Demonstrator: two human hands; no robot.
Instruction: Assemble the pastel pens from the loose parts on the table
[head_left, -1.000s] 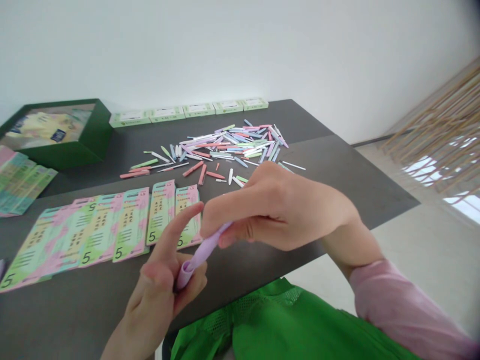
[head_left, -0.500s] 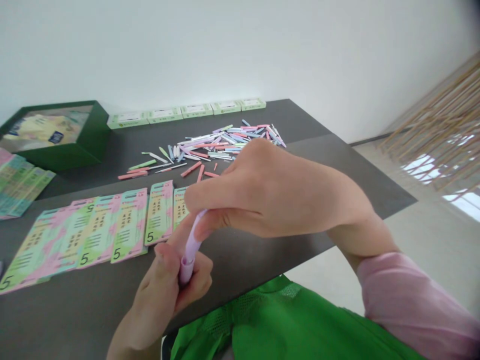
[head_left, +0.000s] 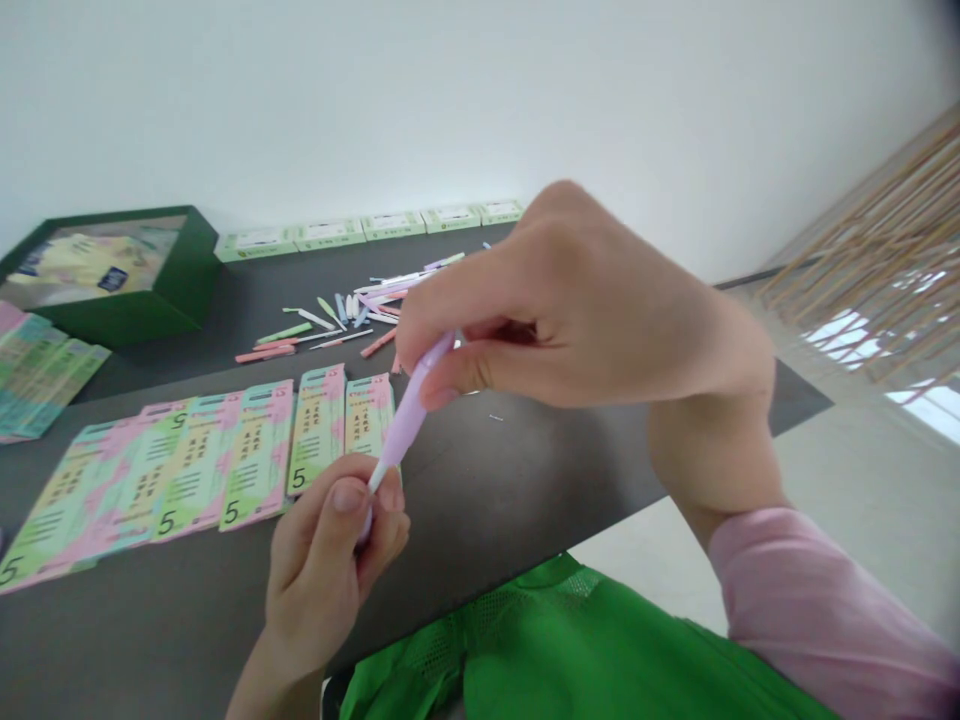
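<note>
My right hand (head_left: 577, 300) pinches the upper end of a lilac pen barrel (head_left: 409, 415) and holds it tilted over the dark table (head_left: 525, 480). Below it, my left hand (head_left: 334, 555) is closed around the barrel's lower tip, where a thin white piece shows between thumb and fingers. Both hands hover just over the table's near edge. A row of pastel cards marked "5" (head_left: 255, 455) lies flat to the left of my hands.
A heap of loose pastel pen parts (head_left: 352, 315) lies mid-table, partly hidden by my right hand. A dark green box (head_left: 105, 275) stands at the far left, with a stack of cards (head_left: 37, 370) beside it. Small green boxes (head_left: 360, 228) line the far edge. Green fabric (head_left: 570, 650) covers my lap.
My right hand has lifted up and to the right, drawing the lilac barrel out of my left fist. My left fingers have shifted to pinch its lower tip.
</note>
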